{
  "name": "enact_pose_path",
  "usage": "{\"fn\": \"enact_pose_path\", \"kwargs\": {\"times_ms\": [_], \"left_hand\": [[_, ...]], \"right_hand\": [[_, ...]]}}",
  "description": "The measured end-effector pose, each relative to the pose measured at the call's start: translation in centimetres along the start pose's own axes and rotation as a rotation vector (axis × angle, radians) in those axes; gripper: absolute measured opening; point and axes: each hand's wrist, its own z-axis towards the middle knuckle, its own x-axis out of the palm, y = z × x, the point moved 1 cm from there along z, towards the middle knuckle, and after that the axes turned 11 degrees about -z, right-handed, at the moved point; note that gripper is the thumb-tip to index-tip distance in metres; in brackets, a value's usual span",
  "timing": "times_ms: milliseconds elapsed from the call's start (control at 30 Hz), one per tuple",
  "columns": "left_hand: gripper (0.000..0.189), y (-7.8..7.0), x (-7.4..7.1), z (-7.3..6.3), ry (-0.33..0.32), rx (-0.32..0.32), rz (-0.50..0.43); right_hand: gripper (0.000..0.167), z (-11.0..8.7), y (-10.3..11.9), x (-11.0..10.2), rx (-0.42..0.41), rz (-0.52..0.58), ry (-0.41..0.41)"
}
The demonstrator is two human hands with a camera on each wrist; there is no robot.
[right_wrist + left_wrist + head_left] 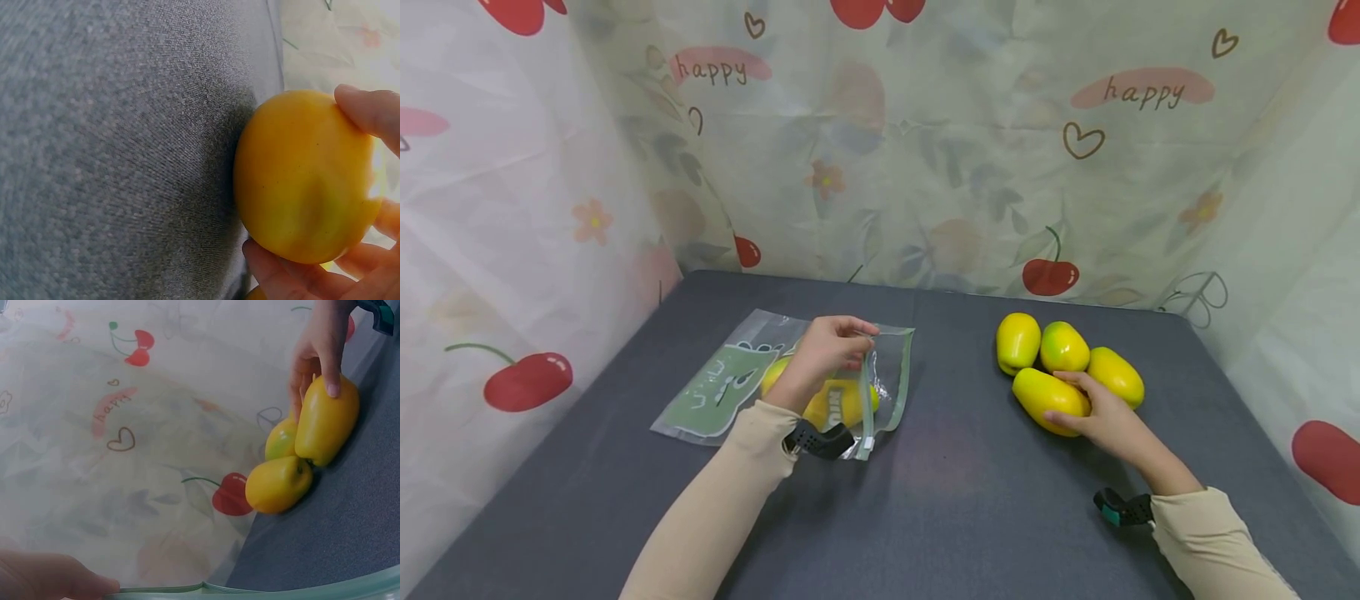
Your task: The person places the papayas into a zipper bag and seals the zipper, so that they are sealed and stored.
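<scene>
A clear zip bag (pixel 722 398) with a green cartoon print lies at the left of the table, with yellow mangoes (pixel 842 406) inside it. My left hand (pixel 826 350) pinches the bag's upper layer near its green-edged mouth; in the left wrist view the green rim (pixel 312 591) runs along the bottom. On the right, my right hand (pixel 1108 421) grips the nearest yellow mango (pixel 1041 398), thumb on one side and fingers on the other. The right wrist view has this mango (pixel 300 181) close against the grey cloth. Behind it sit three more mangoes (pixel 1018 343).
A dark grey cloth (pixel 955 500) covers the table. Patterned curtains (pixel 925 167) hang at the back and both sides. A thin tied cord (pixel 1201 292) is at the back right corner.
</scene>
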Motion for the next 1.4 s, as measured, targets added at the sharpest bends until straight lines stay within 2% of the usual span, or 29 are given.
{"fn": "enact_pose_path", "kwargs": {"times_ms": [300, 667, 1033, 1400], "left_hand": [[0.018, 0.0, 0.1, 0.0, 0.0, -0.001, 0.002], [0.018, 0.0, 0.0, 0.0, 0.002, -0.005, 0.007], [0.018, -0.1, -0.1, -0.1, 0.005, 0.006, 0.012], [0.019, -0.1, -0.1, -0.1, 0.011, 0.011, 0.013]], "right_hand": [[0.081, -0.1, 0.6, -0.5, 0.017, -0.01, 0.005], [0.079, -0.2, 2.0, -1.6, -0.012, 0.009, -0.054], [0.081, -0.3, 4.5, -2.5, -0.027, 0.06, -0.09], [0.077, -0.5, 7.2, -2.0, -0.1, 0.075, -0.158]]}}
